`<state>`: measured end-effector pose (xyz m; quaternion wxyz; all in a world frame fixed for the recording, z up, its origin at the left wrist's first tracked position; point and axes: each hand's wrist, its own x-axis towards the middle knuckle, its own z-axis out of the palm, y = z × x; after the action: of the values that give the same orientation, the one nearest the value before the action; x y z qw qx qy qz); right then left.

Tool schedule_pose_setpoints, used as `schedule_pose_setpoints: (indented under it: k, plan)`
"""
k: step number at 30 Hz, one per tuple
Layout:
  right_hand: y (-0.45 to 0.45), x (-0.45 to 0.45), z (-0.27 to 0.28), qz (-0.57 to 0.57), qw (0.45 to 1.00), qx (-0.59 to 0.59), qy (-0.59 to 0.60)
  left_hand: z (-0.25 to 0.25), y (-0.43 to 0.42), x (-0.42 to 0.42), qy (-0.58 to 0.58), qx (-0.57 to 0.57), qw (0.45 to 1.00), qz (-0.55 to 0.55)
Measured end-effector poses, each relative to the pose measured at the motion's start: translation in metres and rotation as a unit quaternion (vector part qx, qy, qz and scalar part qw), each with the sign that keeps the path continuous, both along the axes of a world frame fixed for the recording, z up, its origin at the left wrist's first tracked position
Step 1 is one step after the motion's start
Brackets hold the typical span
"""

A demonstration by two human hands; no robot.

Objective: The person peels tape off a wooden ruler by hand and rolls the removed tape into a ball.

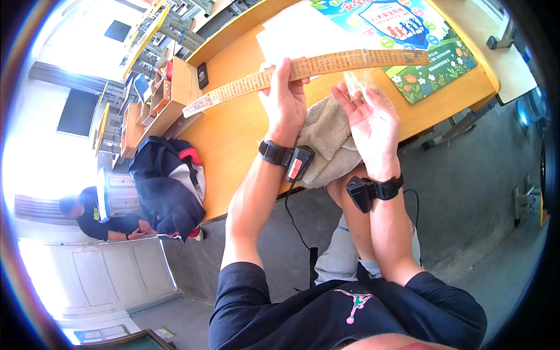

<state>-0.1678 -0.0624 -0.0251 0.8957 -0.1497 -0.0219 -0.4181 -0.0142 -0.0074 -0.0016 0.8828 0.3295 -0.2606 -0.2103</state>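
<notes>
My left hand [284,102] is closed around a long, flat, yellowish-brown strip [245,86] covered with rows of small dark characters. The strip runs across the view above the table, its whitish end to the left and its browner end to the right. Just below its right part is my right hand [375,125], palm up with fingers curled. A crumpled piece of clear film [359,80] shows at its fingertips, and the fingers seem to pinch it. A beige cloth [328,137] lies at the table edge between my wrists.
On the wooden table [233,137] are white paper [303,35], a colourful poster [429,70], and a small black device [202,76]. A dark jacket [166,181] hangs over the left end, by a wooden organizer [157,96]. Another person [96,219] is at far left.
</notes>
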Motion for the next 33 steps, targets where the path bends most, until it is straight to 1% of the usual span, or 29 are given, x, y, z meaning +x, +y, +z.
schedule_pose_setpoints:
  k: [10, 14, 16, 20, 23, 26, 28, 31, 33]
  plan:
    - [-0.001, -0.001, -0.002, -0.014, 0.999, -0.026, 0.022, 0.0, 0.001, 0.002, -0.011, 0.004, 1.0, -0.008]
    - [-0.004, 0.0, -0.009, -0.006, 0.999, -0.043, 0.001, -0.002, 0.0, 0.005, -0.02, -0.001, 1.0, -0.004]
    - [-0.002, -0.003, -0.008, -0.006, 0.997, -0.079, -0.006, 0.0, 0.001, 0.007, -0.023, 0.003, 1.0, 0.002]
    - [-0.002, -0.006, -0.006, -0.006, 0.997, -0.08, 0.006, -0.001, 0.0, 0.005, -0.027, 0.004, 1.0, 0.0]
    - [-0.003, -0.009, -0.005, -0.032, 0.994, -0.102, 0.031, -0.001, 0.0, 0.005, -0.041, 0.009, 0.999, -0.011]
    - [-0.006, -0.012, -0.004, -0.051, 0.996, -0.073, 0.024, 0.002, -0.001, 0.001, -0.05, 0.02, 0.998, -0.011]
    - [-0.008, -0.013, -0.004, -0.112, 0.99, -0.055, 0.062, -0.001, -0.001, 0.004, -0.044, 0.02, 0.999, -0.014]
    - [-0.01, -0.015, 0.002, -0.141, 0.985, -0.043, 0.092, -0.001, -0.001, 0.007, -0.026, 0.01, 0.999, -0.021]
    - [-0.013, -0.016, -0.001, -0.138, 0.982, -0.057, 0.114, -0.001, 0.0, 0.008, -0.015, 0.0, 1.0, -0.025]
